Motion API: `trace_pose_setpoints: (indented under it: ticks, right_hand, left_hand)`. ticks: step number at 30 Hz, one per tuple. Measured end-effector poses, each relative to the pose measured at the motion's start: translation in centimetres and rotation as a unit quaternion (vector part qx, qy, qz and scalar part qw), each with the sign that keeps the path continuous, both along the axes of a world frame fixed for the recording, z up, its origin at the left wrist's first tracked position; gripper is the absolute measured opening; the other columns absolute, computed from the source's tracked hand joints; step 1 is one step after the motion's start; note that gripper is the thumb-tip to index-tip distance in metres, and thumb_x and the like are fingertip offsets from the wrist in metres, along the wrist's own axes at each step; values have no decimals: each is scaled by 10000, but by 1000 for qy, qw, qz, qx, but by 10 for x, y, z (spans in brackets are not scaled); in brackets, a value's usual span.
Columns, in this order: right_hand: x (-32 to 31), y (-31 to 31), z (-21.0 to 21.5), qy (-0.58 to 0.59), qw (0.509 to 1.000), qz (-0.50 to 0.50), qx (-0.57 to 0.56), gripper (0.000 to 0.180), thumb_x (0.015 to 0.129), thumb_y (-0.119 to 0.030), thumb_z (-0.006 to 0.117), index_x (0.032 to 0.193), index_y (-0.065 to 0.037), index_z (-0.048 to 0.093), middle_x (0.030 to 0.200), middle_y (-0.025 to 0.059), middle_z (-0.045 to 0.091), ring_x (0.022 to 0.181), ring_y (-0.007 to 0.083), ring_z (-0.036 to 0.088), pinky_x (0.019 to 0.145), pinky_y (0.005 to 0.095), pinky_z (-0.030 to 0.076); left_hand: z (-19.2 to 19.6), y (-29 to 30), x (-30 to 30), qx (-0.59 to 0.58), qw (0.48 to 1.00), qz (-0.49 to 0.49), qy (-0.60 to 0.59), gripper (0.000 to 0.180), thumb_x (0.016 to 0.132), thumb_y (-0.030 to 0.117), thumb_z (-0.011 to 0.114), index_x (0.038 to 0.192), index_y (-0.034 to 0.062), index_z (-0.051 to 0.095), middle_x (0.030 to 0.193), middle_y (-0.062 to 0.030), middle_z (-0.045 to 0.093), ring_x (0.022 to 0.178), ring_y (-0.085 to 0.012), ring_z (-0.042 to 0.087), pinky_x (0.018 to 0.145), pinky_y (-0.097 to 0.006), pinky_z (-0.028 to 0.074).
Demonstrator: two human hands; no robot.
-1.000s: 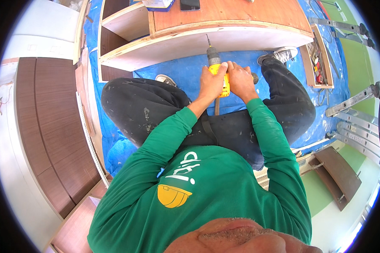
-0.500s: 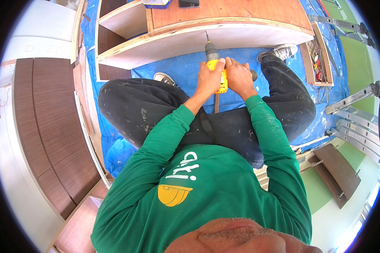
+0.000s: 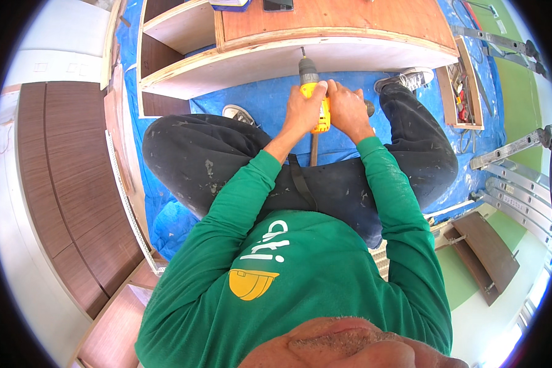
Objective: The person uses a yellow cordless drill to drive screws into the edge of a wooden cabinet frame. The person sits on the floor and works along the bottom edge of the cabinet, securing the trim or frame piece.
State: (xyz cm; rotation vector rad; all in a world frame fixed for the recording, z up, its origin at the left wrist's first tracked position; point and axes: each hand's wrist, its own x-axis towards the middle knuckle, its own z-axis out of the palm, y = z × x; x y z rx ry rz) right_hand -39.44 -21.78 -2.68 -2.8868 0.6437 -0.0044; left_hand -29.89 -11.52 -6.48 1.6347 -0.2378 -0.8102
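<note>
A yellow and black power drill [image 3: 308,78] points away from me, its bit meeting the pale side panel [image 3: 245,67] of a wooden cabinet just under the top edge. My left hand [image 3: 303,112] wraps round the drill's body from the left. On the other side, my right hand [image 3: 348,110] is closed on the drill too, its fingers mostly turned from view. The tip of the bit is too small to tell how deep it sits. Below the drill, a narrow brown strip [image 3: 314,150] lies between my legs.
Blue sheeting [image 3: 251,95] covers the floor around my crossed legs. A phone [image 3: 278,5] lies on the cabinet's reddish top [image 3: 337,21]. To the right stand a wooden tray [image 3: 452,113] of hand tools and metal ladders [image 3: 512,147]. Brown panels [image 3: 73,184] are at the left.
The drill and both hands hold nearly the same place; less of the bit shows in front of the chuck now. The view has shifted slightly.
</note>
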Motion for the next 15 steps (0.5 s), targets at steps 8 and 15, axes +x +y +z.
trace_pose_setpoints:
  ticks: [8, 15]
  right_hand:
    - [4, -9, 5, 31, 999, 7, -15, 189, 940, -173, 608, 1094, -101, 524, 1052, 92, 717, 965, 332, 727, 784, 583, 465]
    - [6, -3, 13, 17, 999, 10, -29, 214, 943, -185, 608, 1131, -106, 543, 1058, 91, 711, 976, 312, 730, 786, 561, 475]
  left_hand:
    - [7, -3, 1, -47, 998, 2, 42, 495, 955, 414, 713, 996, -68, 611, 850, -159, 694, 731, -221, 707, 639, -373, 564]
    - [3, 1, 13, -80, 993, -36, 82, 424, 999, 404, 675, 1060, -15, 650, 840, -110, 713, 726, -195, 725, 634, -345, 578]
